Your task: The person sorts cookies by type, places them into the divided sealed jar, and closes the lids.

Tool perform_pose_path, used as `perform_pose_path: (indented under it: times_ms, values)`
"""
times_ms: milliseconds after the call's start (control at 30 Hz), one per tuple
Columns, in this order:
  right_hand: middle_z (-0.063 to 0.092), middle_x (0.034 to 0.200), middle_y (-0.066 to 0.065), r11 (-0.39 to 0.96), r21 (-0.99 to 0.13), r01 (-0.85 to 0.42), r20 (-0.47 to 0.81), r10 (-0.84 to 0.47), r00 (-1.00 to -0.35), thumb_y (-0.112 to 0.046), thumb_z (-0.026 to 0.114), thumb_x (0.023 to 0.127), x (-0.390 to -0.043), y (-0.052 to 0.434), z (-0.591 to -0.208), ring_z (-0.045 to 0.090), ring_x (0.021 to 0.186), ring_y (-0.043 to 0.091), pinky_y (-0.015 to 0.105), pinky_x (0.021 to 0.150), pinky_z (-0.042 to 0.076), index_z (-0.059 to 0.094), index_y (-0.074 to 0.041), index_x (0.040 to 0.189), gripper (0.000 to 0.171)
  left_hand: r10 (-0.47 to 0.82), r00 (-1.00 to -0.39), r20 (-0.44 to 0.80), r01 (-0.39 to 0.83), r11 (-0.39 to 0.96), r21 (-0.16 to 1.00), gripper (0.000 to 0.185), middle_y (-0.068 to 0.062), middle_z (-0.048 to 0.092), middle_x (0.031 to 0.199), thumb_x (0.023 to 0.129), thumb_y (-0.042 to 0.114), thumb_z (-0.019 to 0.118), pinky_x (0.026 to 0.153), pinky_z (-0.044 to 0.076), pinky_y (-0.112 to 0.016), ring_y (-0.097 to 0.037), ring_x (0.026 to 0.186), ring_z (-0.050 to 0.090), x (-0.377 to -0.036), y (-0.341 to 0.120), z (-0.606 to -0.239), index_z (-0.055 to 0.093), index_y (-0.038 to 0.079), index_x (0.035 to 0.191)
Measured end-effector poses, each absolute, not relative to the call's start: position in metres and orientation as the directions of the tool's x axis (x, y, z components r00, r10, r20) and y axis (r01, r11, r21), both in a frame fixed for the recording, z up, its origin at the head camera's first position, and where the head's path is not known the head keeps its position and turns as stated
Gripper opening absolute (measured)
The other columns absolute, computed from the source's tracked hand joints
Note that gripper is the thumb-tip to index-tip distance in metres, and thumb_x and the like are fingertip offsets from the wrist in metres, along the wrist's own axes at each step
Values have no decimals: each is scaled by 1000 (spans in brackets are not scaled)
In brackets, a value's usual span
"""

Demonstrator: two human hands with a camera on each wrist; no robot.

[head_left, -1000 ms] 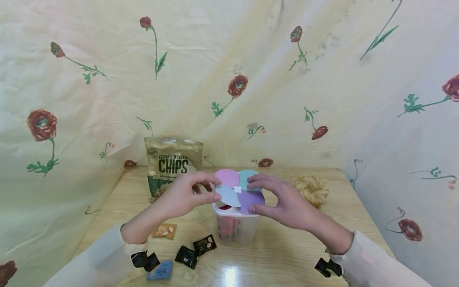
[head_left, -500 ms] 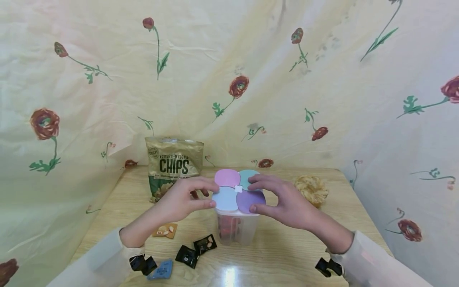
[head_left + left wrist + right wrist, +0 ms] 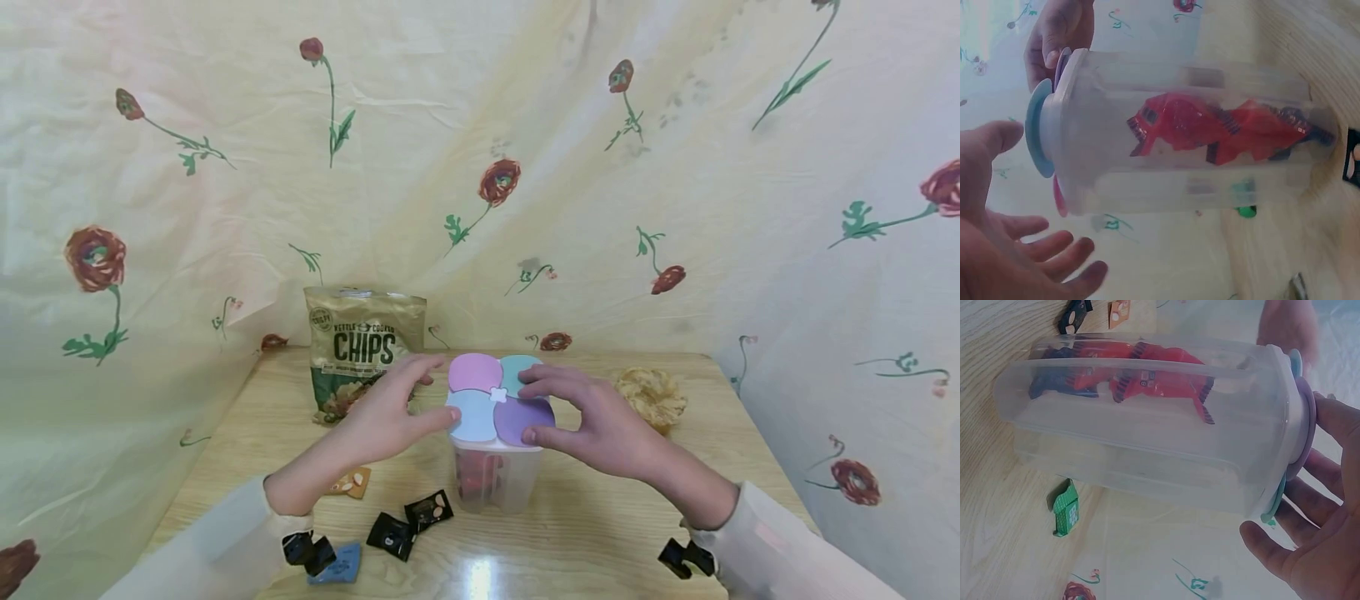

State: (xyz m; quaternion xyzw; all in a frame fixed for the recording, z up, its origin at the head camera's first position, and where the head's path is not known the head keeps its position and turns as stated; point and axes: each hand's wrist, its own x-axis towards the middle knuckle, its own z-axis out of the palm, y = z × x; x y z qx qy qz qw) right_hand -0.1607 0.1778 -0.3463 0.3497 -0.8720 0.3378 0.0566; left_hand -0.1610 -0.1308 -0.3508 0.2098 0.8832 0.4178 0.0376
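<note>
- Centrally, on a wooden table point(image 3: 600, 533), stands a clear plastic container point(image 3: 495, 479) with a lid point(image 3: 497, 398) of four pastel flaps: pink, teal, light blue and purple.
- Red snack packets point(image 3: 1210, 128) show through the container's wall.
- At 9 o'clock of the lid, the left hand point(image 3: 386, 412) has its fingers straight and spread; its thumb tip touches the light blue flap, and it grips nothing.
- At 3 o'clock of the lid, the right hand point(image 3: 600, 421) holds the lid: thumb against the purple flap's edge, forefinger curled onto the teal flap.
- At 10 o'clock from the container, well apart, a gold bag of chips point(image 3: 363, 346) stands upright.
- At 2 o'clock lies a pale, crinkled, round thing point(image 3: 651, 396).
- At 7 to 8 o'clock, small black, orange and blue packets point(image 3: 408, 521) lie on the table.
- Behind hangs a cream cloth point(image 3: 480, 167) printed with red flowers.
</note>
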Motion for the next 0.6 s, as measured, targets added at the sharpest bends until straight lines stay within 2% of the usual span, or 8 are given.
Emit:
perform_pose_path:
  times_ms: [100, 167, 367, 600]
  values:
    - [64, 139, -3, 525, -551, -648, 337, -570, -749, -34, 86, 84, -162, 177, -347, 54, 139, 24, 50, 109, 46, 73, -20, 120, 40, 428, -904, 2, 247, 517, 820, 79, -5, 42, 158, 93, 43, 74, 103, 48, -57, -33, 138, 48, -165, -131, -357, 36, 23, 160]
    - [64, 139, -3, 523, -552, -649, 339, -571, -748, -34, 86, 84, -162, 177, -348, 54, 139, 25, 50, 110, 46, 73, -20, 119, 40, 451, -891, -39, 204, 477, 855, 80, -6, 42, 158, 95, 40, 74, 105, 47, -56, -34, 139, 48, -168, -130, -361, 33, 22, 161]
    - [64, 141, -2, 518, -563, -644, 326, -577, -749, -38, 84, 85, -164, 178, -349, 53, 139, 26, 51, 110, 46, 75, -24, 116, 35, 441, -893, -90, 109, 407, 907, 81, -6, 46, 153, 93, 34, 77, 98, 54, -47, -32, 135, 51, -170, -129, -365, 34, 23, 160]
    - [63, 142, -3, 527, -567, -633, 318, -569, -759, -40, 84, 85, -164, 179, -350, 51, 142, 28, 53, 111, 45, 75, -26, 115, 35, 446, -889, -105, 109, 427, 898, 80, -8, 46, 153, 95, 32, 75, 97, 53, -45, -32, 136, 49, -167, -124, -360, 32, 19, 161]
